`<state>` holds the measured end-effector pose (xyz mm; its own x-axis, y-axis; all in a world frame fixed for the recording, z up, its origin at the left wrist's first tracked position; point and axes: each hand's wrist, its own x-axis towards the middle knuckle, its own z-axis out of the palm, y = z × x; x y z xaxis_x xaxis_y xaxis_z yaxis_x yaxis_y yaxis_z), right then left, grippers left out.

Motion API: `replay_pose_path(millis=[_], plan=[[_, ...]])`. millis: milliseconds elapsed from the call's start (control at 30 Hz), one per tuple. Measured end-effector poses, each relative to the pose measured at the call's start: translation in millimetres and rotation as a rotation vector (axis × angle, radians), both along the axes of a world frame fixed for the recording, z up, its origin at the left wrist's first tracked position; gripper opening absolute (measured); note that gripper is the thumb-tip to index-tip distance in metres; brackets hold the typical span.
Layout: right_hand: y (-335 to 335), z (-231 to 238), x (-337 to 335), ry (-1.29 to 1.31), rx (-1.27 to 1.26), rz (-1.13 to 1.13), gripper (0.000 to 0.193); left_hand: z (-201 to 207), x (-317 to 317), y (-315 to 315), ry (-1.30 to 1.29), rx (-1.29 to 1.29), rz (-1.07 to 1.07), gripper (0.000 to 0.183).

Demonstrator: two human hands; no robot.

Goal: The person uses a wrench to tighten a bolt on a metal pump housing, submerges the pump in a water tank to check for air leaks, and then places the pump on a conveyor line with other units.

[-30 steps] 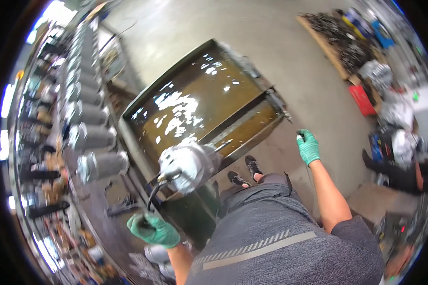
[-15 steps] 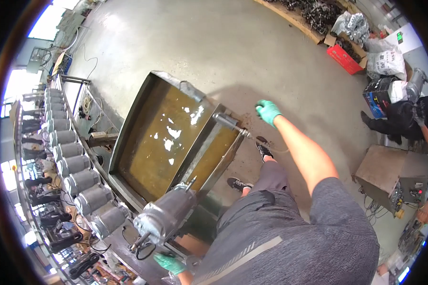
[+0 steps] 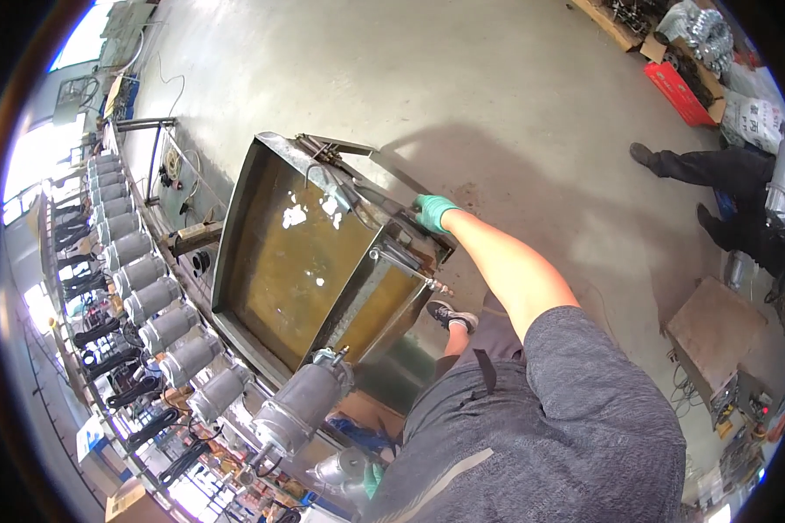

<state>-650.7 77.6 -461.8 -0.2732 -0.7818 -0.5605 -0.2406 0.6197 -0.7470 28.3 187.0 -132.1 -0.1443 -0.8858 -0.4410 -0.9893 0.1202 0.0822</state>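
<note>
My right hand (image 3: pixel 432 213), in a green glove, reaches out to the far right side of a metal tank (image 3: pixel 235 336). Its fingers curl round a dark metal bar (image 3: pixel 397 174) there. Brownish liquid (image 3: pixel 279 235) with bright reflections shows in the tank. On the tank's near corner lies a large grey motor (image 3: pixel 301 405), its shaft pointing toward the lower left. My left hand (image 3: pixel 373 479), also gloved green, is mostly hidden by my shirt. It is beside a small grey metal housing (image 3: pixel 340 468); its fingers do not show clearly. A grey cylindrical tool (image 3: pixel 397 254) rests on the tank's right edge.
A long bench on the left carries a row of grey motors (image 3: pixel 153 296) with black cables. At the right, another person's legs (image 3: pixel 706 166) extend near a metal box (image 3: pixel 715 322). A red carton (image 3: pixel 679 91) of parts stands at the upper right.
My right hand has moved left and down from the air onto the bar at the tank's side. My left hand has slipped mostly behind my shirt. The view has shifted.
</note>
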Motion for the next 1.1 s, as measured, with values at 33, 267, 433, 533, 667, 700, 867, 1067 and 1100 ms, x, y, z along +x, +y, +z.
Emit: replay_pose_path(millis=[33, 267, 433, 533, 667, 700, 867, 1067, 1100], plan=[[-3.7, 3.7, 0.9, -0.011, 0.031, 0.015, 0.050, 0.9, -3.7, 2.8, 0.005, 0.006, 0.009, 0.028], [-20.2, 64.8, 3.5, 0.044, 0.157, -0.003, 0.042, -2.3, -14.8, 14.5, 0.086, 0.017, -0.005, 0.025], [17.4, 116.1, -13.4, 0.139, -0.146, -0.225, 0.035, -18.8, 9.8, 6.2, 0.244, -0.003, -0.105, 0.031], [66.8, 214.8, -23.0, -0.310, -0.028, -0.349, 0.041, -5.0, -66.7, -29.1, 0.454, 0.095, 0.453, 0.058], [126.4, 288.6, 37.1, -0.364, -0.203, -0.148, 0.044, -15.6, -21.4, -125.8, 0.736, 0.002, 0.448, 0.098], [134.7, 304.5, 63.4, -0.385, -0.198, -0.081, 0.051, -6.6, -31.4, -143.0, 0.881, -0.068, 0.372, 0.106], [112.8, 420.5, 213.1, -0.299, -0.095, 0.406, 0.049, 16.6, -55.2, -191.2, 1.249, -0.199, -0.017, 0.146], [71.7, 476.7, 322.7, -0.248, -0.077, 0.552, 0.034, 37.0, -71.5, -229.2, 1.295, -0.139, -0.383, 0.153], [66.2, 479.1, 333.6, -0.268, -0.045, 0.503, 0.035, 33.4, -69.7, -229.5, 1.364, -0.065, -0.359, 0.150]])
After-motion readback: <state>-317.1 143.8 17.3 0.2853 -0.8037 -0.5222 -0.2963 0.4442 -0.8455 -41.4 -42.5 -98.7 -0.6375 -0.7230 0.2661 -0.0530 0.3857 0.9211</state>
